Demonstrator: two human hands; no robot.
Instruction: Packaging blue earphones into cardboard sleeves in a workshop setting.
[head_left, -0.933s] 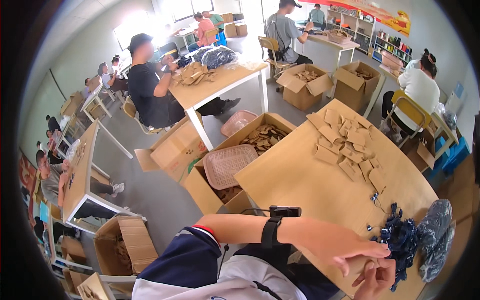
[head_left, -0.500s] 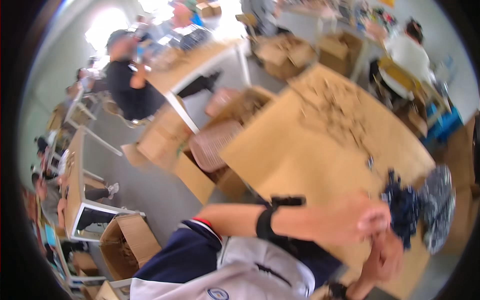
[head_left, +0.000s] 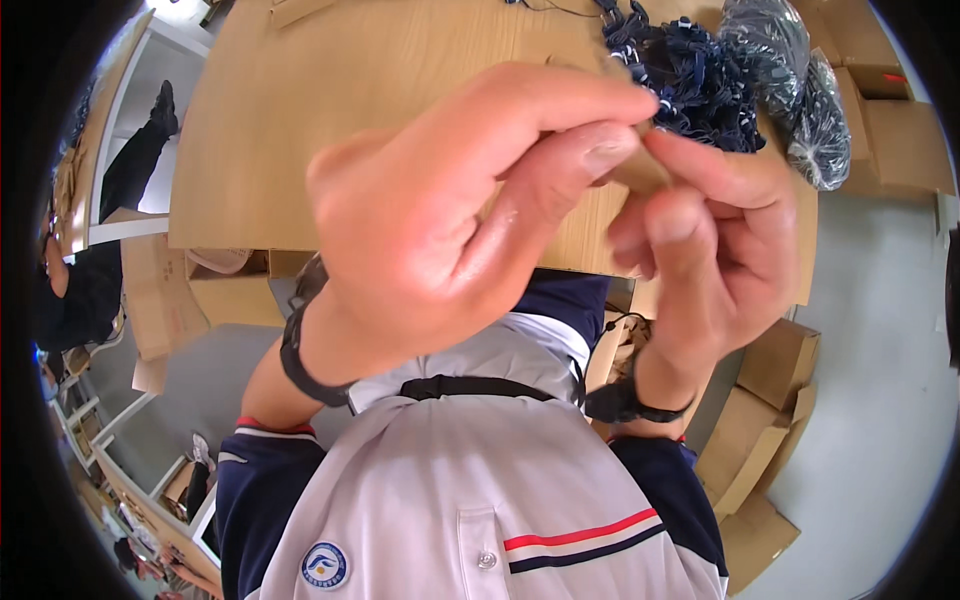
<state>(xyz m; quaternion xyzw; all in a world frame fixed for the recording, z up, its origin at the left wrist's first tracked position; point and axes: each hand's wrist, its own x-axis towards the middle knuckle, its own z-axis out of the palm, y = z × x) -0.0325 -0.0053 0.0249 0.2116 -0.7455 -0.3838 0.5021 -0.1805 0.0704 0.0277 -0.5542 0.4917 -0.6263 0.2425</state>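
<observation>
My left hand (head_left: 430,200) and my right hand (head_left: 720,240) are raised close together above the table, fingertips nearly meeting. Thumb and forefinger of the left hand are pinched together. The right hand's fingers are curled, thumb near forefinger. A small blurred tan strip (head_left: 640,172) shows between the fingertips, gripped at the right hand's forefinger and thumb; whether the left pinch holds its other end or something else is hidden. Just beyond the hands lies a tangled heap of dark blue cords (head_left: 700,85) with small white bits.
A pale wooden table (head_left: 270,150) spreads under the hands. Clear plastic bags of dark items (head_left: 770,55) lie at its far right. Open cardboard boxes (head_left: 750,440) stand on the floor at right, with another box (head_left: 155,290) at left. A person's dark-clad leg (head_left: 140,160) shows at far left.
The view has swung down and to the right, bringing the cord heap up beyond my hands. Both hands now appear larger and nearer the middle, still close together.
</observation>
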